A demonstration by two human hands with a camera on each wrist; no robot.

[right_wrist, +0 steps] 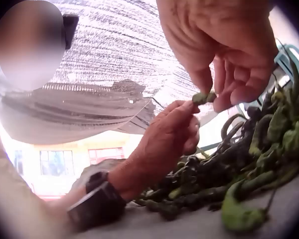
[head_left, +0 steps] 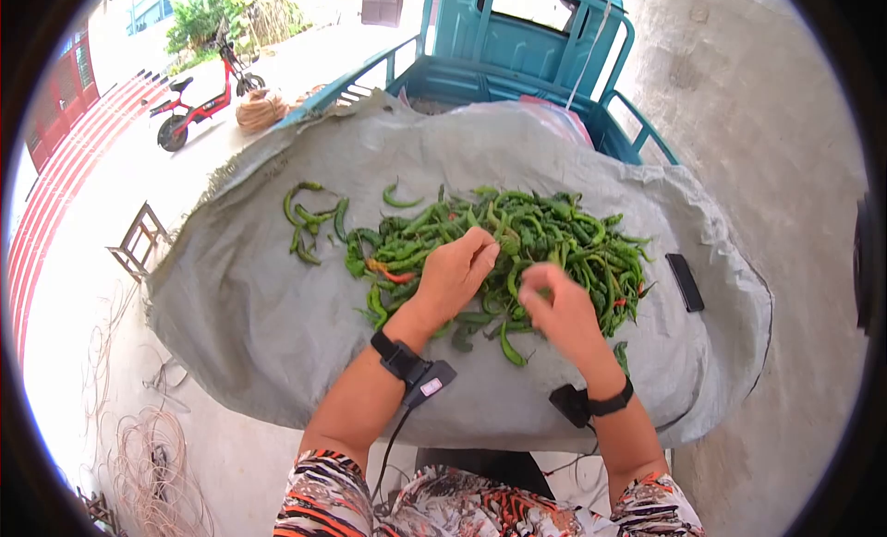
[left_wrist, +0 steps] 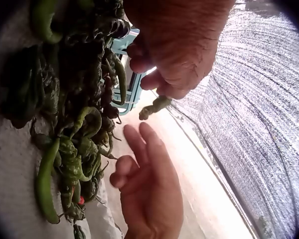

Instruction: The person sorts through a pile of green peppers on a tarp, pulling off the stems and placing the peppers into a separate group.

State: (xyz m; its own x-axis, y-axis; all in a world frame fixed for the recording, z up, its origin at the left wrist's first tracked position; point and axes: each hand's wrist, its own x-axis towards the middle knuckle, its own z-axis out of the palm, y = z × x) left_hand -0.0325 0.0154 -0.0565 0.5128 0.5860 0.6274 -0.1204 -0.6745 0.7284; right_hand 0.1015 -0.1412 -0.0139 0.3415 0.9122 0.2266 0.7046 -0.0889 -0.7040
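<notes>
Above the heap of green chili peppers (head_left: 554,225), my left hand (head_left: 453,271) pinches a short, crinkled green chili pepper (left_wrist: 155,107) between thumb and fingers. Its tip pokes out below the fingertips in the left wrist view. My right hand (head_left: 565,313), blurred in the head view, is just to the right with its fingers loosely parted. In the right wrist view the thumb and fingers of the right hand (right_wrist: 224,55) overlap the pinched pepper's end. A few red chili peppers (head_left: 399,277) show among the green ones.
The heap lies on a grey woven sheet (head_left: 249,325). Several loose peppers (head_left: 309,221) lie to the left, and a phone (head_left: 685,282) lies at the right. Behind stands a teal cargo vehicle (head_left: 540,48). A small wooden stool (head_left: 139,242) and a red scooter (head_left: 205,103) are at the left.
</notes>
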